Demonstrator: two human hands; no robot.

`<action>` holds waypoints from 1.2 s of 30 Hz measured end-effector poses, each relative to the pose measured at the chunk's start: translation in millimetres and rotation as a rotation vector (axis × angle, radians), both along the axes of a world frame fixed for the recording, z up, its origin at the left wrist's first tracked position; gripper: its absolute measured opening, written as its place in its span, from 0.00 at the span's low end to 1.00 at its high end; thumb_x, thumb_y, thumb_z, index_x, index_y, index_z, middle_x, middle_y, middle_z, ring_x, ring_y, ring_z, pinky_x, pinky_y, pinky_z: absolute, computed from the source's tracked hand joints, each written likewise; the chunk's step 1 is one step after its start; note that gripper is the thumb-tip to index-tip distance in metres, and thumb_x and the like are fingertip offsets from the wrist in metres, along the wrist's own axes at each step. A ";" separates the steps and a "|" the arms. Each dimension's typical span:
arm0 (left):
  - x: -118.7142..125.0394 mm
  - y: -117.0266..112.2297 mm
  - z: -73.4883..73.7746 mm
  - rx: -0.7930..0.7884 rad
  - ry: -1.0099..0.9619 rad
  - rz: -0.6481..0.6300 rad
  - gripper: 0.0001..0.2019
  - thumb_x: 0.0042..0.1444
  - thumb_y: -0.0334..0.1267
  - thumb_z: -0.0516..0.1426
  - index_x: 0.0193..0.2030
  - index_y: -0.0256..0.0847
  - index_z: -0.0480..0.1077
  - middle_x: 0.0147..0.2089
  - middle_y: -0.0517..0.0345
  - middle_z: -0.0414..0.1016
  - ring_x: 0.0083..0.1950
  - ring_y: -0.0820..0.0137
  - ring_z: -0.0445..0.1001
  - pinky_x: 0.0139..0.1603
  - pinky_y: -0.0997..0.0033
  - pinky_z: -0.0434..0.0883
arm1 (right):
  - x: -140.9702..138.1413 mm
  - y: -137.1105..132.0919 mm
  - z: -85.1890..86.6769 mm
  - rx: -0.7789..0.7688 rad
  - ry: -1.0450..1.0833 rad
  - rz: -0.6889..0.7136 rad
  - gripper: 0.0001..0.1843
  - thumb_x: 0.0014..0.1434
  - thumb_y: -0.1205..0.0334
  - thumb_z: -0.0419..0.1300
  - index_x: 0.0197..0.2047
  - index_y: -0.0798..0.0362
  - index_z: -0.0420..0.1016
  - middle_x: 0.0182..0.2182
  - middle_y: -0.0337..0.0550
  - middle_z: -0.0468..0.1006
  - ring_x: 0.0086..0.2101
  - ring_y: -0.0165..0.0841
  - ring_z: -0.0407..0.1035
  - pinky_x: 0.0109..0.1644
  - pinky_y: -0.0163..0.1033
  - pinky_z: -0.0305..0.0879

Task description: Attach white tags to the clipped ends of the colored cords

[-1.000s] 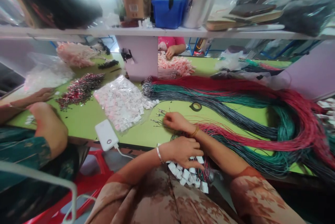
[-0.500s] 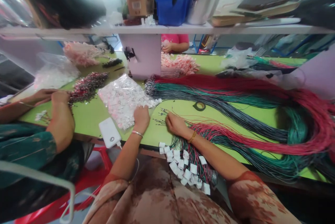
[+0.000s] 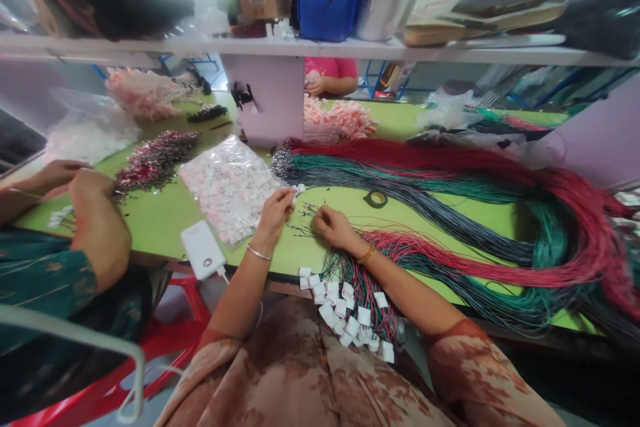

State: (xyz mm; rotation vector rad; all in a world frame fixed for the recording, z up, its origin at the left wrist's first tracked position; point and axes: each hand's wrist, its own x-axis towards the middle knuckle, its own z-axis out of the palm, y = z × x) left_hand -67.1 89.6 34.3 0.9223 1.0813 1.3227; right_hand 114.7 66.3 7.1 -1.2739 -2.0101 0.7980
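Observation:
My left hand (image 3: 275,214) is closed in a pinch beside the mouth of a clear bag of small white plastic connectors (image 3: 227,190). White connectors (image 3: 299,188) show just beyond its fingertips; whatever the fingers hold is too small to make out. My right hand (image 3: 336,227) is closed on thin wires, whose metal-tipped ends (image 3: 303,230) stick out to its left over the green table. Below its wrist, a bunch of wires with white connectors (image 3: 345,314) on their ends hangs over the table edge.
Long bundles of red, green and black wire (image 3: 450,167) curve across the right side. A tape roll (image 3: 375,198) and a white power bank (image 3: 203,250) lie on the table. A co-worker's arm (image 3: 103,214) is at left. A shelf (image 3: 320,47) spans above.
My left hand has turned upward, its fingers now pinched near the loose white connectors. The right hand stays on the wires. The whole view has shifted slightly.

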 end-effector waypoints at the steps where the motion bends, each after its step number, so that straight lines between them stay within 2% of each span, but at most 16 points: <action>1: 3.8 0.6 -1.5 -0.046 -0.092 -0.021 0.12 0.45 0.38 0.65 0.35 0.37 0.71 0.27 0.63 0.67 0.25 0.80 0.63 0.26 0.77 0.59 | -0.5 1.5 0.2 -0.015 0.094 0.004 0.09 0.60 0.58 0.51 0.33 0.53 0.66 0.27 0.38 0.71 0.27 0.29 0.61 0.33 0.34 0.56; 3: 10.5 -0.1 -6.6 -0.127 -0.224 -0.075 0.11 0.43 0.36 0.66 0.31 0.35 0.70 0.27 0.62 0.68 0.25 0.80 0.64 0.26 0.78 0.60 | -2.5 3.4 1.5 -0.042 0.250 0.011 0.11 0.59 0.55 0.52 0.31 0.53 0.66 0.26 0.37 0.69 0.27 0.28 0.60 0.34 0.33 0.57; 6: 18.1 -4.9 -15.6 -0.184 -0.326 -0.157 0.10 0.43 0.34 0.66 0.29 0.34 0.69 0.26 0.61 0.69 0.25 0.80 0.66 0.26 0.79 0.62 | -5.2 2.3 4.6 -0.057 0.367 -0.014 0.12 0.57 0.53 0.54 0.30 0.53 0.67 0.24 0.36 0.67 0.26 0.28 0.59 0.32 0.34 0.57; 10: 22.5 -10.4 -20.0 -0.191 -0.369 -0.204 0.10 0.44 0.33 0.67 0.31 0.34 0.70 0.28 0.60 0.71 0.25 0.79 0.67 0.27 0.79 0.65 | -4.2 -1.9 7.6 0.019 0.366 -0.115 0.08 0.53 0.57 0.56 0.28 0.53 0.67 0.22 0.34 0.64 0.24 0.26 0.56 0.29 0.33 0.54; 13: 22.4 -11.1 -18.8 -0.183 -0.367 -0.225 0.10 0.46 0.34 0.66 0.32 0.34 0.71 0.28 0.59 0.72 0.26 0.79 0.67 0.27 0.79 0.65 | -2.0 -2.8 7.9 0.085 0.318 -0.139 0.06 0.51 0.60 0.56 0.27 0.53 0.66 0.22 0.34 0.64 0.24 0.26 0.56 0.30 0.33 0.53; 19: 22.3 -13.0 -18.2 -0.138 -0.278 -0.225 0.13 0.44 0.36 0.68 0.33 0.35 0.70 0.30 0.58 0.73 0.26 0.79 0.68 0.29 0.79 0.65 | -1.1 -1.9 8.2 0.083 0.250 -0.106 0.06 0.50 0.60 0.56 0.26 0.53 0.66 0.21 0.34 0.64 0.24 0.27 0.56 0.30 0.33 0.53; 23: 27.6 -16.2 -21.3 -0.067 -0.108 -0.177 0.16 0.41 0.39 0.69 0.33 0.36 0.70 0.25 0.62 0.72 0.25 0.79 0.67 0.27 0.78 0.63 | -1.5 1.4 4.5 -0.037 0.293 -0.103 0.12 0.52 0.54 0.56 0.24 0.52 0.64 0.19 0.32 0.61 0.22 0.26 0.52 0.28 0.33 0.52; 26: 31.7 -16.4 -24.5 -0.074 -0.064 -0.128 0.17 0.39 0.41 0.69 0.32 0.36 0.70 0.24 0.63 0.71 0.23 0.79 0.66 0.25 0.79 0.62 | -1.4 3.6 1.0 -0.075 0.312 -0.077 0.15 0.54 0.50 0.55 0.25 0.53 0.64 0.19 0.33 0.62 0.23 0.26 0.53 0.28 0.33 0.53; 32: 33.4 -16.4 -25.5 -0.072 0.005 -0.094 0.16 0.39 0.40 0.69 0.30 0.36 0.70 0.22 0.62 0.71 0.22 0.79 0.66 0.24 0.78 0.62 | -1.3 3.4 -1.9 -0.046 0.171 -0.086 0.14 0.55 0.54 0.55 0.23 0.53 0.63 0.18 0.34 0.63 0.22 0.26 0.54 0.28 0.33 0.51; 36: 24.1 -15.1 -24.4 -0.145 0.125 -0.124 0.12 0.42 0.38 0.66 0.26 0.36 0.68 0.18 0.62 0.69 0.18 0.78 0.63 0.20 0.78 0.58 | 11.6 13.6 1.8 -0.030 0.114 -0.043 0.13 0.58 0.56 0.53 0.27 0.54 0.68 0.22 0.36 0.69 0.25 0.28 0.59 0.30 0.33 0.54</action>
